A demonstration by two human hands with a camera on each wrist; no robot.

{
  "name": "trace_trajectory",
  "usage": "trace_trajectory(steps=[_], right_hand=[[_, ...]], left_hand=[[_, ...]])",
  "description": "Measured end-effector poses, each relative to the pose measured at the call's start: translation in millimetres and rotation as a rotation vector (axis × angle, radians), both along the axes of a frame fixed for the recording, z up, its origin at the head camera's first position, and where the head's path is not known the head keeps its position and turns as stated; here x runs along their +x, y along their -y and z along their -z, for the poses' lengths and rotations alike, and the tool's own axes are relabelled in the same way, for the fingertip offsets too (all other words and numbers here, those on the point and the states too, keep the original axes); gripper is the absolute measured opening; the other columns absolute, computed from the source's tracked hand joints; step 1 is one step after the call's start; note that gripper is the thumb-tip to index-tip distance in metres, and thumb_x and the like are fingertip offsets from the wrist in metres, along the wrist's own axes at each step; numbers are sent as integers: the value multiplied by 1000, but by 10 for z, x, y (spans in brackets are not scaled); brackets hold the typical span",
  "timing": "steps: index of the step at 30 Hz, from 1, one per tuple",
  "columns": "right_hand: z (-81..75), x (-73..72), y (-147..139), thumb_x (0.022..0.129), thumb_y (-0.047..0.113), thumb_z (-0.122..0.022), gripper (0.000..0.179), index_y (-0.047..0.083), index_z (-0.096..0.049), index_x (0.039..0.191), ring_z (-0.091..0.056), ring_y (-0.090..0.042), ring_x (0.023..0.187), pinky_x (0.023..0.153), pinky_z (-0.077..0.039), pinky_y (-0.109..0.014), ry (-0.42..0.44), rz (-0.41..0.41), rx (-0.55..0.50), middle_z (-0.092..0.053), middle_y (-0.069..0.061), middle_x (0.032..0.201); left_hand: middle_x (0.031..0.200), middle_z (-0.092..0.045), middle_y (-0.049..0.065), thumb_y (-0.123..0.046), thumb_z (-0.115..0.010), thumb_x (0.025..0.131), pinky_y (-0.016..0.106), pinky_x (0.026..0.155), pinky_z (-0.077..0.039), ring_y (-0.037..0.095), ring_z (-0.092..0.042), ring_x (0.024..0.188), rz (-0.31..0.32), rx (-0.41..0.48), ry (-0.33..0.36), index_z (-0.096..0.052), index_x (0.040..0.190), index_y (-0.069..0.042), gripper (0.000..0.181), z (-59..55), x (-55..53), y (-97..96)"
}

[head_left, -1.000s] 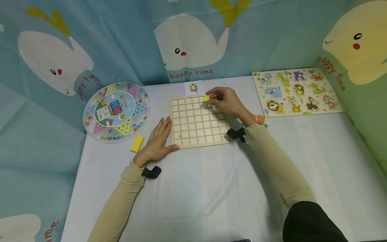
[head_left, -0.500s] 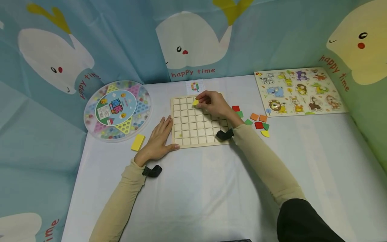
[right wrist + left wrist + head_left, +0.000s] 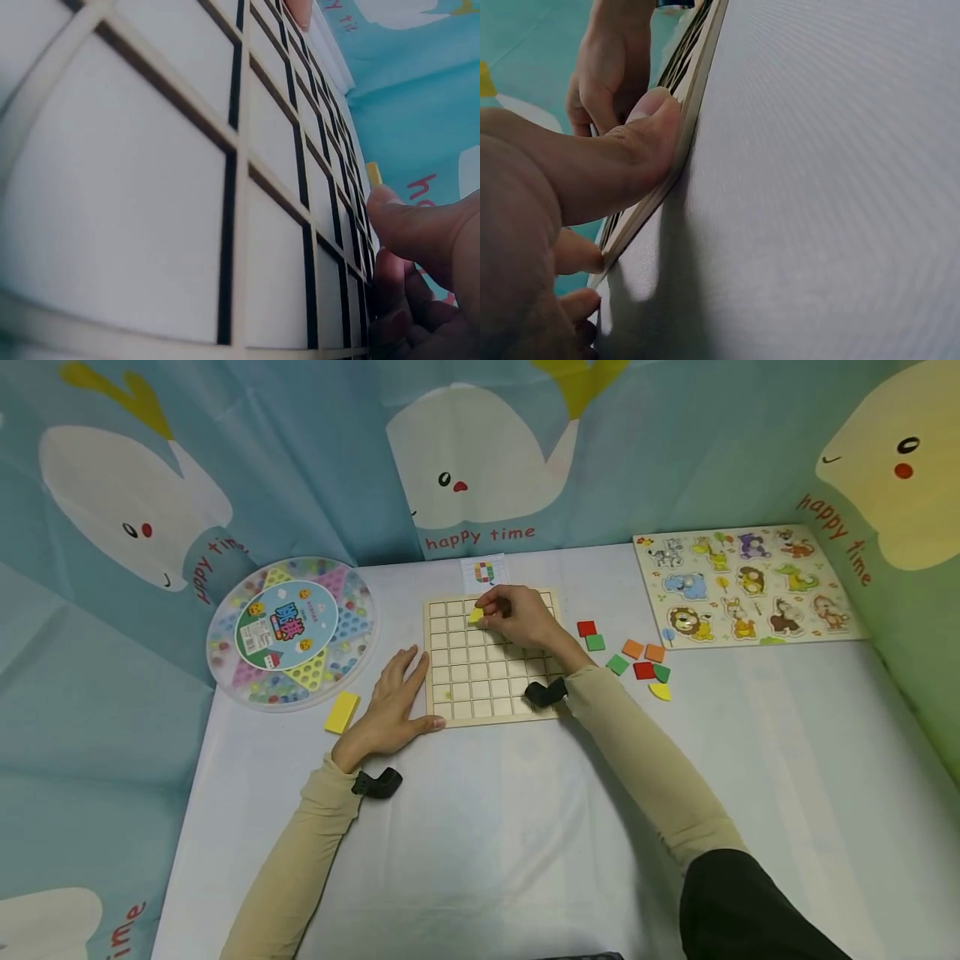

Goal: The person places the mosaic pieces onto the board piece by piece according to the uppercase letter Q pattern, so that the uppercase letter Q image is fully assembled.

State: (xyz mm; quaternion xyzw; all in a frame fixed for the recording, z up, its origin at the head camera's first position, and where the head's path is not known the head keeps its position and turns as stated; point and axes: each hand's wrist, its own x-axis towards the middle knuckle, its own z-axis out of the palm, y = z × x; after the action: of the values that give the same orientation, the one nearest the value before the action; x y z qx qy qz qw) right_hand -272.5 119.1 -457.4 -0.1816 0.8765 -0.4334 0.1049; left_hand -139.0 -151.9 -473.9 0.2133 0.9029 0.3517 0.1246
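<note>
- While the board [image 3: 480,672] is touched at its left edge by the left hand [image 3: 384,714], a yellow tile [image 3: 475,617] is pinched between the thumb and fingertips of the right hand [image 3: 517,616].
- The yellow tile is held at the left of the right hand, over the board's back rows; whether the squares are touched by it cannot be told.
- The left hand is laid with fingers extended and slightly parted, its thumb set well apart and rested on the rim near the front left corner.
- Behind the board, a card [image 3: 484,574] is placed.
- Beside the left hand, a yellow block [image 3: 342,712] is seen, near a round game [image 3: 292,635].
- Right of the board, loose tiles [image 3: 643,671] are scattered near an animal puzzle [image 3: 750,589].
</note>
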Motion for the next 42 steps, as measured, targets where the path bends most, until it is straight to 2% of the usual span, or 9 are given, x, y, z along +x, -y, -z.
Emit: trace_trajectory(steps=[4,7,12,14,18,31,42], right_hand=[[4,-4,15,98,12,-76,23,1,-73,118,-62,-26,92,84,-47,-32,-12,-3,32,-68,-14,103],[11,-4,21,98,13,-77,23,1,-74,117,-62,-25,91,84,-48,-32,-22,-9,55,-69,-14,103],[-2,0,28,98,12,-77,22,1,-75,116,-61,-26,91,85,-48,-33,-12,-9,54,-67,-14,102],[-10,2,34,97,12,-77,22,1,-75,116,-61,-26,91,85,-48,-34,-7,-6,57,-67,-13,102],[-22,3,36,97,13,-78,22,2,-76,116,-62,-26,91,85,-48,-34,-11,-1,77,-67,-12,101],[25,-20,-21,94,17,-82,25,6,-81,116,-68,-27,93,86,-51,-37,-57,-4,66,-70,-13,103],[15,17,-60,92,15,-84,30,5,-81,120,-67,-27,95,85,-52,-33,-25,-11,-17,-75,-16,114]], left_hand=[[169,-9,29,-22,-86,90,67,124,-8,48,-3,155,-57,23,-3,-21,168,-1,104,-4,13,-11],[161,-20,28,-23,-90,86,63,119,-14,47,-14,144,-96,23,-15,-26,168,-4,105,1,19,-24],[126,-41,21,-26,-94,81,50,98,-23,36,-29,111,-152,14,-39,-34,166,-7,105,0,26,-45],[113,-45,17,-27,-95,80,45,92,-23,32,-30,102,-162,6,-39,-36,165,-8,105,0,29,-49],[100,-45,11,-28,-95,80,41,86,-21,27,-30,94,-168,-1,-38,-37,165,-8,105,7,32,-60],[95,-45,8,-27,-96,79,40,84,-21,26,-31,93,-173,12,-52,-39,164,-7,104,17,6,-76],[94,-45,8,-26,-96,78,39,84,-21,25,-30,91,-187,12,-36,-39,164,-8,105,23,26,-80]])
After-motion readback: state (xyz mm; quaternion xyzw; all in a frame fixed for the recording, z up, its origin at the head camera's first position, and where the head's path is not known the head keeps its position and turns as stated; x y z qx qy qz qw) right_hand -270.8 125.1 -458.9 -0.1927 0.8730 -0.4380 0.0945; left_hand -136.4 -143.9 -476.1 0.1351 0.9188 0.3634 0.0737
